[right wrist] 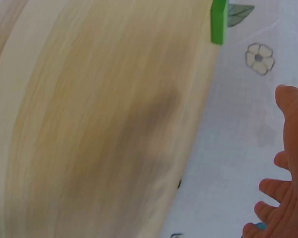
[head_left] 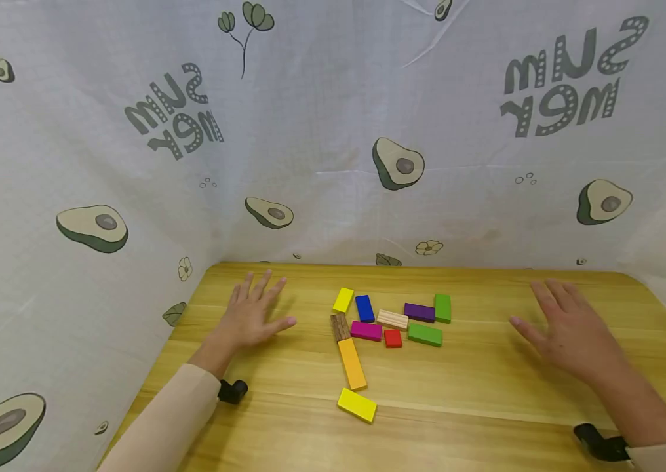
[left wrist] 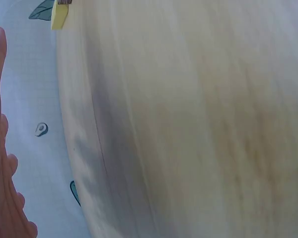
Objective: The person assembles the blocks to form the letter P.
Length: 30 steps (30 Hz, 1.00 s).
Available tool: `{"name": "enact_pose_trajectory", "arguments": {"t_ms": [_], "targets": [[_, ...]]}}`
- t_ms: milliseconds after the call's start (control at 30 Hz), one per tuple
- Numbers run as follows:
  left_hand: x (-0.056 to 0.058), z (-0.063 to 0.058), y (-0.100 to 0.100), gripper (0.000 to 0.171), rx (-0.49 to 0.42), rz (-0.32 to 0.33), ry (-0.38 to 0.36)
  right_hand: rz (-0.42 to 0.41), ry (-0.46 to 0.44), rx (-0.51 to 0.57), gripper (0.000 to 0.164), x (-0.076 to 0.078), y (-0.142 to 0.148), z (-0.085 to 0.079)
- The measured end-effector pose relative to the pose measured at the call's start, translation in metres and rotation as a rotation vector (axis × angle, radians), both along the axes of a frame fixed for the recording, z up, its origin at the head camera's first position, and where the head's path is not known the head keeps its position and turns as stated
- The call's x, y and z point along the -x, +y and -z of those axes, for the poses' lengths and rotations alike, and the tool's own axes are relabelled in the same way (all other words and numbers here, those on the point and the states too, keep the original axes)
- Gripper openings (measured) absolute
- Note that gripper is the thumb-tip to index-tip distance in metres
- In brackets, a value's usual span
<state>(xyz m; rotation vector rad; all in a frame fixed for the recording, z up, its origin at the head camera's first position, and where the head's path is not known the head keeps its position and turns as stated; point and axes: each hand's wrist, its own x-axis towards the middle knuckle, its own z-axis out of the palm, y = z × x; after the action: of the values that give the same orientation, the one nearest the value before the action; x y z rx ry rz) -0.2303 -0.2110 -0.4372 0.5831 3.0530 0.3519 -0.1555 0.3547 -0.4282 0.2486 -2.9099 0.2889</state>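
My left hand [head_left: 248, 316] is held over the left side of the table, fingers spread and holding nothing. On the right side, my right hand [head_left: 569, 334] is also empty, with straight fingers and the thumb apart. Between them lies a loose group of coloured wooden blocks. Nearest the left hand are a yellow block [head_left: 343, 300], a brown bark-patterned block [head_left: 340, 327] and an orange block [head_left: 352, 364]. A magenta block [head_left: 366, 331], a blue block [head_left: 365, 308] and a striped pale block [head_left: 392, 320] lie mid-group. A green block [head_left: 442, 308] is nearest the right hand.
A purple block [head_left: 419, 313], a second green block [head_left: 425, 334] and a small red block [head_left: 392, 339] lie at the group's right. Another yellow block [head_left: 357, 405] lies closest to the front. A patterned white cloth [head_left: 321, 131] hangs behind and beside the wooden table [head_left: 457, 406].
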Motion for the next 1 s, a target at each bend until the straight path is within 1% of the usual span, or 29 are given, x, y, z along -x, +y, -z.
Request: {"name": "enact_pose_trajectory", "arguments": {"t_ms": [100,233,400,533,733,1000], "targets": [[-0.001,0.000,0.005,0.090,-0.020,0.015,-0.004,-0.019,0.012,0.048,0.086,-0.001,-0.015,-0.005],[-0.002,-0.001,0.013,0.089,-0.038,0.039,0.000,-0.037,0.001,0.090,0.086,-0.003,-0.036,-0.013],[-0.002,-0.003,0.023,0.087,-0.035,0.070,0.011,-0.062,-0.010,0.110,0.084,-0.006,-0.059,-0.027],[-0.003,-0.007,0.031,0.086,-0.032,0.096,0.020,-0.080,-0.024,0.111,0.083,-0.008,-0.074,-0.033],[-0.002,-0.011,0.044,0.086,-0.013,0.131,0.016,-0.108,-0.059,0.125,0.078,-0.015,-0.095,-0.034],[-0.001,-0.014,0.060,0.082,-0.012,0.142,-0.017,-0.181,-0.074,0.136,0.067,-0.028,-0.133,-0.032]]}}
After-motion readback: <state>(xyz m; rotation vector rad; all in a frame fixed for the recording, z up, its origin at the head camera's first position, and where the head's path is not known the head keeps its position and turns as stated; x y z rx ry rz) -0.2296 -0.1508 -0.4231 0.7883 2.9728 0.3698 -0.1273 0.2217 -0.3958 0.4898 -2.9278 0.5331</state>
